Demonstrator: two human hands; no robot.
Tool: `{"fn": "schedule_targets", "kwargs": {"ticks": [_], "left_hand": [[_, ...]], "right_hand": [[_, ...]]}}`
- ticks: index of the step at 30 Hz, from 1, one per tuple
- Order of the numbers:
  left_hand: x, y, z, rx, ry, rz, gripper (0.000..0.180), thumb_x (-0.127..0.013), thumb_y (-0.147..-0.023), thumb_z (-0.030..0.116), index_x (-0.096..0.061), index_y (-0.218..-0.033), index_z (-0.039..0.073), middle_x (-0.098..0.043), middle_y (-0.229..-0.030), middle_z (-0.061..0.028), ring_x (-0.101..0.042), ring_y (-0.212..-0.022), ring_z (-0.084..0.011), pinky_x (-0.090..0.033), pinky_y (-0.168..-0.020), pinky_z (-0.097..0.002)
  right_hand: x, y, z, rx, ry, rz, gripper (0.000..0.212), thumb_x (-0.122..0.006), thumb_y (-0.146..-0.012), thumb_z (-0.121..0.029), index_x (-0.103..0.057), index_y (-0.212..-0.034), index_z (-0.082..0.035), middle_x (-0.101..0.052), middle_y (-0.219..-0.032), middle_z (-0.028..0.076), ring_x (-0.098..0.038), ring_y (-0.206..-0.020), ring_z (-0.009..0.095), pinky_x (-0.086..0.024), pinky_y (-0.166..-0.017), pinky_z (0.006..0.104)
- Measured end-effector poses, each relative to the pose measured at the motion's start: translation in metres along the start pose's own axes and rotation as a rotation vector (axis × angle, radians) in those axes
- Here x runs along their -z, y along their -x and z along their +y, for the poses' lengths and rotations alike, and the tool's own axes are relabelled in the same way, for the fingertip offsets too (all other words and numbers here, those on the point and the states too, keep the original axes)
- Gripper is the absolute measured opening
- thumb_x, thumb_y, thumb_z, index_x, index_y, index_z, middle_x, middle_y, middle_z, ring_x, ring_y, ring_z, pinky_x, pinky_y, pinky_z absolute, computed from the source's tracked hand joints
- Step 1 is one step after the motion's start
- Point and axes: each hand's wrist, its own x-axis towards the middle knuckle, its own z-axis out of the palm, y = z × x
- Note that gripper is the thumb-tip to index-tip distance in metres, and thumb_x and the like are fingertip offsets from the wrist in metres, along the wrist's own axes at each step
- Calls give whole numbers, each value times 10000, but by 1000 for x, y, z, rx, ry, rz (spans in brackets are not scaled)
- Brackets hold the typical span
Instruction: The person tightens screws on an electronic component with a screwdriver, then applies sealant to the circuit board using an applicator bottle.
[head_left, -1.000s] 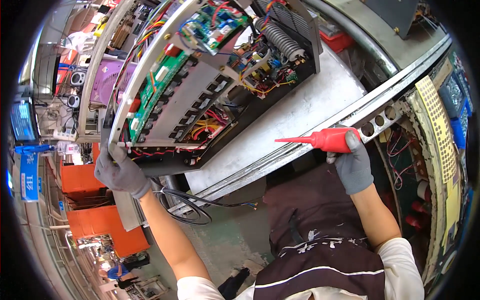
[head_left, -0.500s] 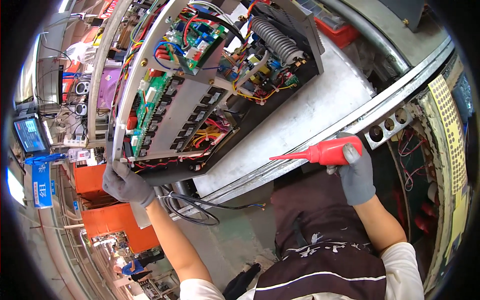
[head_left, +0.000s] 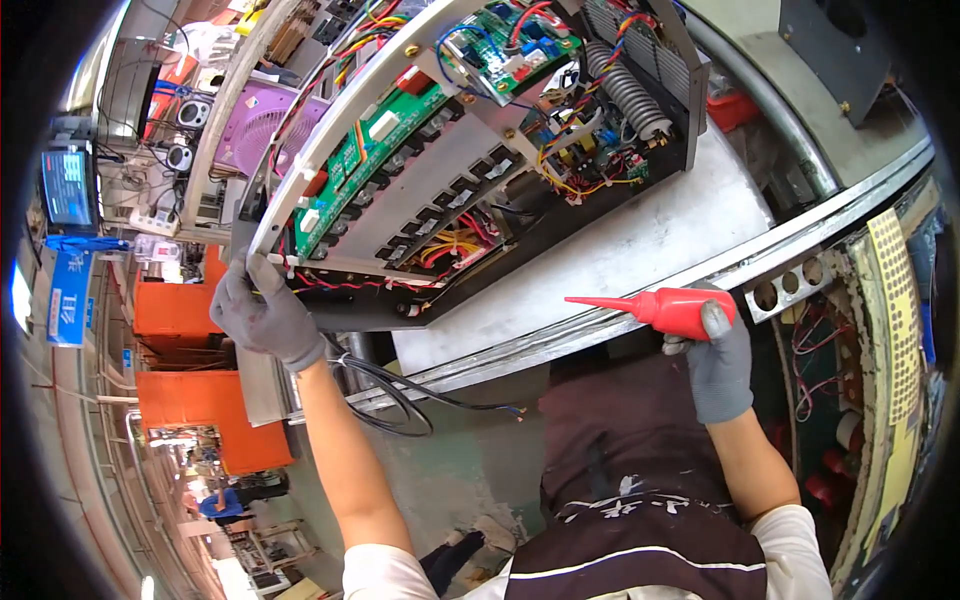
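Observation:
An open electronics chassis stands in front of me with green circuit boards, coloured wires and a grey ribbed coil exposed. My left hand, in a grey glove, is closed on the near left corner of its pale metal frame; the fingertips are partly hidden there. A red squeeze bottle with a long pointed nozzle is in my gloved right hand. The bottle lies sideways above the bench's near edge, nozzle pointing left toward the chassis and apart from it.
The chassis rests on a pale metal bench top edged by a metal rail. Black cables hang below the left corner. A socket strip and a yellow dotted sheet are at right. Beyond at left are orange bins and a purple fan.
The view has shifted, and the chassis appears farther right and more tilted. My left hand keeps to its corner. My right hand still holds the red bottle, slightly lower in the picture.

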Motion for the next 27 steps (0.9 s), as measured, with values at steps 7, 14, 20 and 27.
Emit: {"fn": "schedule_targets", "kwargs": {"ticks": [7,14,20,27], "left_hand": [[3,-3,-1,-4,-50,-22,247,-666,-900,298,-684,-932,54,-685,-921,-87,-597,-892,-286,-469,-801,-405],[6,-5,5,5,29,-19,251,-608,-912,318,-676,-1014,100,-636,-886,-93,-597,-869,-298,-459,-817,-428],[22,-12,1,64,246,42,354,-463,-978,320,-672,-960,35,-632,-880,-109,-584,-842,-314,-449,-783,-418],[20,-15,-10,101,398,30,416,-409,-996,335,-676,-967,16,-657,-888,-127,-589,-851,-323,-470,-787,-417]], "right_hand": [[-2,1,5,-83,-36,-31,472,-620,-887,-427,-557,-1124,-24,-649,-920,128,-627,-728,197,-526,-623,319],[-4,7,8,-156,-168,-15,508,-610,-880,-502,-566,-1142,-69,-655,-993,94,-607,-741,194,-500,-599,326],[-28,6,-5,-72,-156,-77,630,-647,-847,-571,-553,-1177,-42,-647,-948,82,-602,-691,173,-496,-527,303],[-38,0,-30,37,-177,-36,691,-654,-839,-589,-532,-1236,-37,-653,-998,76,-597,-672,144,-486,-498,270]]}}
